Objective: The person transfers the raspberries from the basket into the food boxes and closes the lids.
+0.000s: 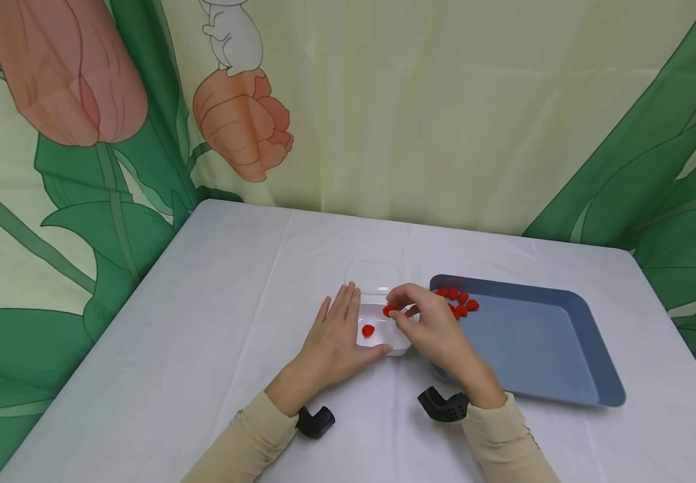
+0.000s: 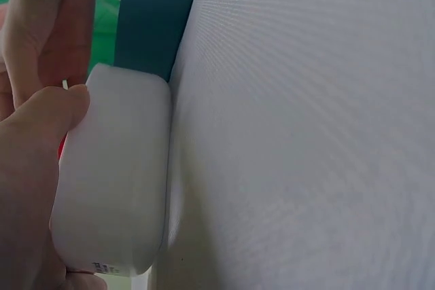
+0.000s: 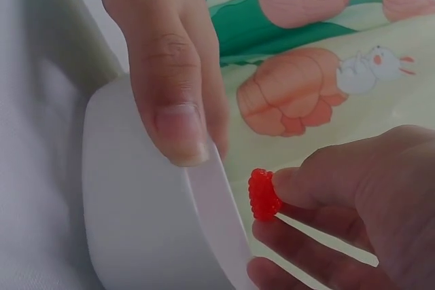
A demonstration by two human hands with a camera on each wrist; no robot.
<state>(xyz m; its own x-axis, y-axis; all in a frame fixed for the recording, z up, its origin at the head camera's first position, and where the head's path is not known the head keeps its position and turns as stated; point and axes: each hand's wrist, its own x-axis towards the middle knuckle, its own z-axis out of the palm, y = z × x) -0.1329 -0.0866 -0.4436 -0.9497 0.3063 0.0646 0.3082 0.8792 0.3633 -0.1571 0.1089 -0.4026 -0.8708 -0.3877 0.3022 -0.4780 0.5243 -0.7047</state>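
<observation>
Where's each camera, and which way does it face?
Head: on the head, looking forward and down at the white bowl and blue tray; left hand, right hand and sleeves show.
Left wrist: worn there, facing the bowl's side; parts of both hands show.
Right wrist: worn there, facing the pinched red raspberry; parts of both hands show.
Both wrist views share the bowl.

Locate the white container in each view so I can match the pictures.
Head: just right of centre and below the middle, between the hands, its inside showing.
Left wrist: in the left half, seen from outside against the white cloth.
Right wrist: lower left, partly cut off by the bottom edge.
Shared landmark: the left hand, its thumb at the container's rim in all three.
</observation>
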